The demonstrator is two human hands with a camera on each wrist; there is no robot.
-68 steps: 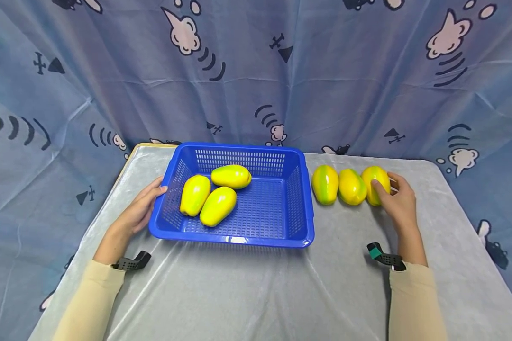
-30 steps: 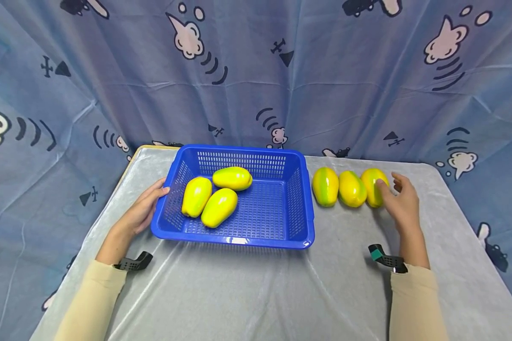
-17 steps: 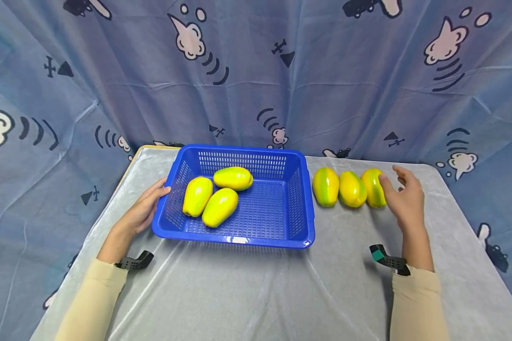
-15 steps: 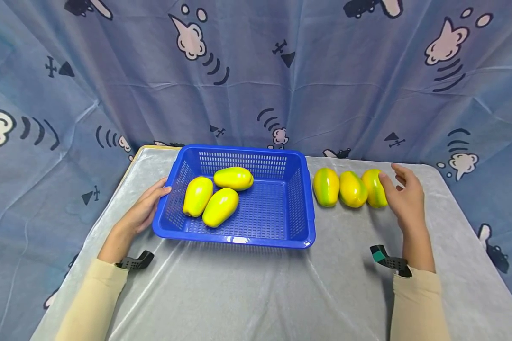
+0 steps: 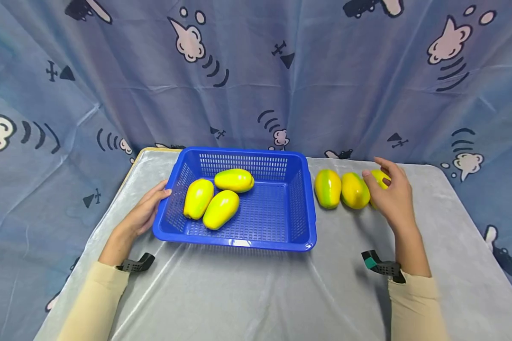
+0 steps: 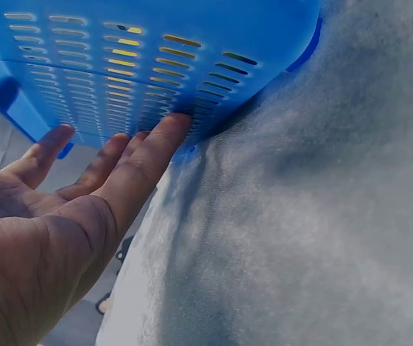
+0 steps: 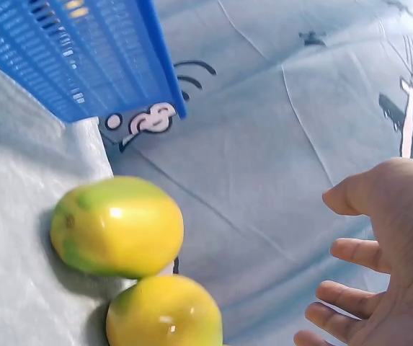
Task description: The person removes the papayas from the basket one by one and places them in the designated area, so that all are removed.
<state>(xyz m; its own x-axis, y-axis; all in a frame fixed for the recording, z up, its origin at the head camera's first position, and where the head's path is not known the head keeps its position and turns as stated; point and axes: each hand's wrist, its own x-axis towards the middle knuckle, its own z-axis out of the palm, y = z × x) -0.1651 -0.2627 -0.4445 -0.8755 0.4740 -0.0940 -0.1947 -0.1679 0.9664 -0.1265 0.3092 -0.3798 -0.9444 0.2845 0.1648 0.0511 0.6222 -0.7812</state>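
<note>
A blue slotted plastic basket [image 5: 260, 244] stands on the cloth-covered table with three yellow-green papayas [image 5: 220, 209] in its left part. My left hand [image 5: 142, 213] holds the basket's left side: the thumb is at the rim, and in the left wrist view the fingertips [image 6: 174, 126] touch the outer wall. To the right of the basket, three more papayas lie in a row: a left one [image 5: 327, 189], a middle one [image 5: 355, 190] and a right one [image 5: 379, 177]. Over the right one, partly hiding it, my right hand [image 5: 392, 194] hovers with fingers spread and holds nothing.
Grey cloth [image 5: 239, 293] covers the table, and a patterned blue curtain [image 5: 247, 80] hangs close behind its back edge. The basket's right wall stands just beside the left papaya of the row. Each wrist wears a dark band [image 5: 384, 267].
My right hand has let go of the right papaya, drawn back to the right, then come left over it. That papaya stays on the table. The left hand keeps its place on the basket.
</note>
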